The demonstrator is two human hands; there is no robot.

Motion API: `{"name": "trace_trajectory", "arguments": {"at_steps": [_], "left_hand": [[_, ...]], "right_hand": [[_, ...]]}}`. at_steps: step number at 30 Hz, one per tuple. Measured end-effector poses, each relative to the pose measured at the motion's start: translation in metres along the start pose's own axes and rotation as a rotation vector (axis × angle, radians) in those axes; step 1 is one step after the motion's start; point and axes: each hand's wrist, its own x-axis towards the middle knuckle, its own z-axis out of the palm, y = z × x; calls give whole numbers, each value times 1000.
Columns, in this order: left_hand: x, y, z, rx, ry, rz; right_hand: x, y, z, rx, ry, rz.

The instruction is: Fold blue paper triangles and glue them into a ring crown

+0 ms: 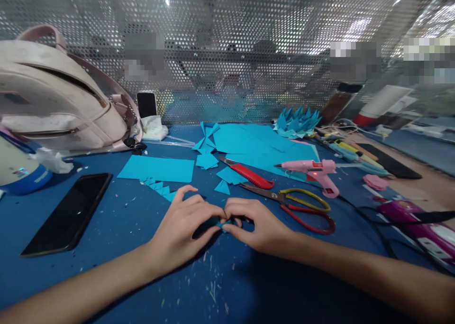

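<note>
Turquoise paper piece [223, 223], small and folded, sits low on the blue table [117, 219], pinched between the fingertips of the left hand [185, 229] and right hand [254, 226]. Scissors [298, 208] lie at two o'clock; a black phone [69, 212] at nine.

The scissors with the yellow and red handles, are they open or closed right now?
Closed, nearly: the scissors lie flat on the blue table, blades together in one line, handle loops slightly apart.
</note>
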Motion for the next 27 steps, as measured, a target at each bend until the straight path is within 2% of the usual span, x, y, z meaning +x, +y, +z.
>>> {"name": "trace_trajectory", "arguments": {"at_steps": [10, 21, 27], "left_hand": [[0, 1, 0, -8, 5, 13], [-4, -1, 2, 90, 73, 94], [-4, 1, 0, 118, 40, 72]], "right_hand": [[-4, 2, 2, -63, 51, -66], [-10, 0, 1, -145, 149, -279], [-10, 1, -4, -283, 151, -329]]}}
